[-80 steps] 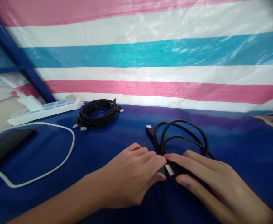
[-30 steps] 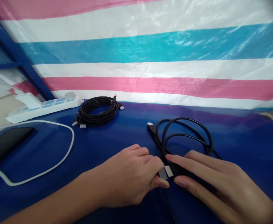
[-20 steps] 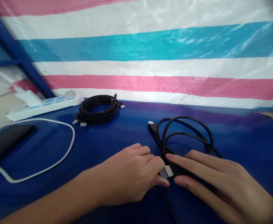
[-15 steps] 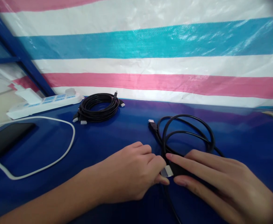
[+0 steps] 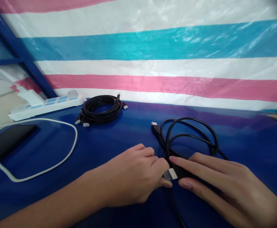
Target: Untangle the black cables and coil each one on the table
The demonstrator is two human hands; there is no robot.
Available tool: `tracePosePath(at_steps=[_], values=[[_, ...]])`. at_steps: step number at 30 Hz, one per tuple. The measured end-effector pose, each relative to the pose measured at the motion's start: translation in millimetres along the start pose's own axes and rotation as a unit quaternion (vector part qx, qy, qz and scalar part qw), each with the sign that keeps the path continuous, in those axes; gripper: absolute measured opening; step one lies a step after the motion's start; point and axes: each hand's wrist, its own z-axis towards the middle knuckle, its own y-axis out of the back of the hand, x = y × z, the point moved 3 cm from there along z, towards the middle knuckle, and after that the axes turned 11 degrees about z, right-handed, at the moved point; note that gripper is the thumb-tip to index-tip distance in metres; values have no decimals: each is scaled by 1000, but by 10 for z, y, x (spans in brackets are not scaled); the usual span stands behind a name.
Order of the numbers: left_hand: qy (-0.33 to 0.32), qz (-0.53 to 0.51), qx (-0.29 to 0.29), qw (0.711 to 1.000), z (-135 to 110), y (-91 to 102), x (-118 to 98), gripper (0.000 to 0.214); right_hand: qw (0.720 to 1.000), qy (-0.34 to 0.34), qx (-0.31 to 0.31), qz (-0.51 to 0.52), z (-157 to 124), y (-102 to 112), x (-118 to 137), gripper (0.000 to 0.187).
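Observation:
Between the thumb and curled fingers of my left hand (image 5: 138, 174) is a small translucent plastic cap (image 5: 167, 175). It sits at the tip of the metal HDMI plug (image 5: 173, 173); whether it still overlaps the metal is hard to tell. My right hand (image 5: 226, 183) grips the black body of that HDMI cable (image 5: 183, 172) between thumb and fingers, which partly cover it. Black cable loops (image 5: 215, 139) lie behind my right hand, with the cable's other plug (image 5: 156, 128) resting on the table, a pale cap over its end.
A coiled bundle of black cables (image 5: 101, 122) with capped plugs lies at the back. To the left are a white power strip (image 5: 48, 106), a black phone (image 5: 12, 137) and a white cord (image 5: 75, 139). A striped plastic sheet (image 5: 152, 46) hangs behind the blue table (image 5: 100, 139).
My right hand has shifted slightly right with the HDMI plug, away from my left hand. More of the plug's metal shows beside the cap.

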Motion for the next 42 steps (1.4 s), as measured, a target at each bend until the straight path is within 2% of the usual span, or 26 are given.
tracePosePath(at_steps=[5,10,15,26,42], values=[[38,-54,23,998,13,43,12,25,1000,8,-6,-9,-18,-4,15,34],[59,-115,9,992,37,82,35,23,999,0,-20,-38,-53,-29,33,35],[66,-139,-5,988,41,66,65,26,1000,-17,-12,-7,-16,-6,46,32],[23,-39,-105,993,-10,87,8,36,1000,-14,-10,-7,-9,21,39,34],[-28,-29,-80,996,-4,81,2,27,996,27,-35,-81,-108,-31,66,31]])
